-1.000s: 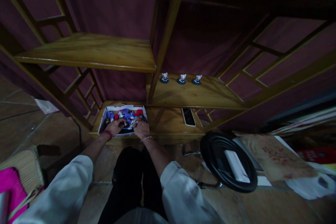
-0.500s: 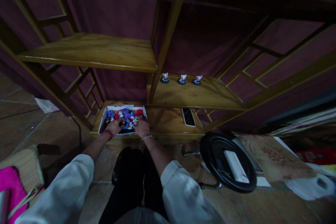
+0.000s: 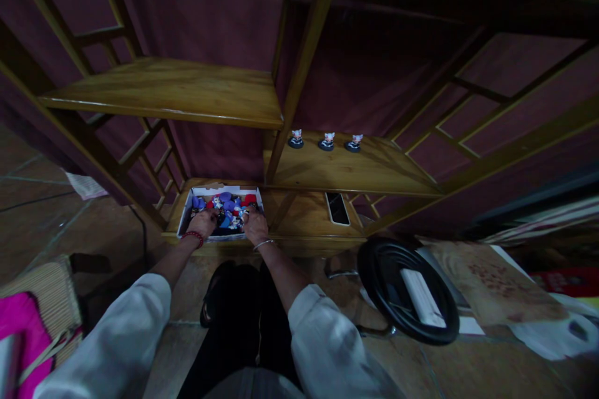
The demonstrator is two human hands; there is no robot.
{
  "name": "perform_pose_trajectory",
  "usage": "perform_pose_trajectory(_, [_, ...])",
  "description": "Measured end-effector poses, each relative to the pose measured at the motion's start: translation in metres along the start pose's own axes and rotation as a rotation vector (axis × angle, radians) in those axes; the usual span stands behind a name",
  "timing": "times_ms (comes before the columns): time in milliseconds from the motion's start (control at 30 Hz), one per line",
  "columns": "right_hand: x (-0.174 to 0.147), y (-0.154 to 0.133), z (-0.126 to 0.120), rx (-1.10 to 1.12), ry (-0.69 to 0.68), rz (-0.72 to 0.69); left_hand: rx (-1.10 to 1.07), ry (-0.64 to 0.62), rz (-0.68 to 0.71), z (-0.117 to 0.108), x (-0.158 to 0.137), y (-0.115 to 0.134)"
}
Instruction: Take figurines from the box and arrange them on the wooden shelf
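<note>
A shallow white cardboard box (image 3: 185, 212) lies on the lowest shelf, filled with small figurines (image 3: 228, 206) in blue, purple, red and white. My left hand (image 3: 203, 223), with a red bead bracelet at the wrist, reaches over the box's front left side. Its fingers are curled together over dark pieces; what they grip is hidden. At the front right of the box, my right hand (image 3: 256, 225), wearing a silver bangle, has its fingers closed at a small, whitish figurine.
Three small figurines on dark round bases, one of them a figurine (image 3: 326, 141) in the middle, stand on the right shelf (image 3: 346, 168). A phone (image 3: 337, 208) lies on the lowest shelf. A black round stool (image 3: 407, 290) holds a white box. A woven seat (image 3: 51, 293) is at left.
The whole view has shifted slightly. Both hands stay in the box, with only small finger movement; the figurines on the right shelf stand as before.
</note>
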State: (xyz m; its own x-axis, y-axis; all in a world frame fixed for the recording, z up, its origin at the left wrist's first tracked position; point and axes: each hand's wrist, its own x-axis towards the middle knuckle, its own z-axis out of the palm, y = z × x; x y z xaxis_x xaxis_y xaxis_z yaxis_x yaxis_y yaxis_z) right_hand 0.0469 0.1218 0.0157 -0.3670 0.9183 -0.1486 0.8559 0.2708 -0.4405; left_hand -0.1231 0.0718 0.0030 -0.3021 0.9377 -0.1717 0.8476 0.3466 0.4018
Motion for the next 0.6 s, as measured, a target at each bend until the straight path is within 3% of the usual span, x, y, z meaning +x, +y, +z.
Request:
perform_pose_trajectory(333, [-0.0019,0.0003,0.0013,-0.01,0.015,-0.004,0.031,-0.02,-0.043,0.0,0.0004,0.001])
perform_pose_trajectory(600, [-0.0011,0.0,0.0012,-0.033,-0.003,-0.007,-0.25,-0.158,0.0,0.0054,0.0021,-0.0025])
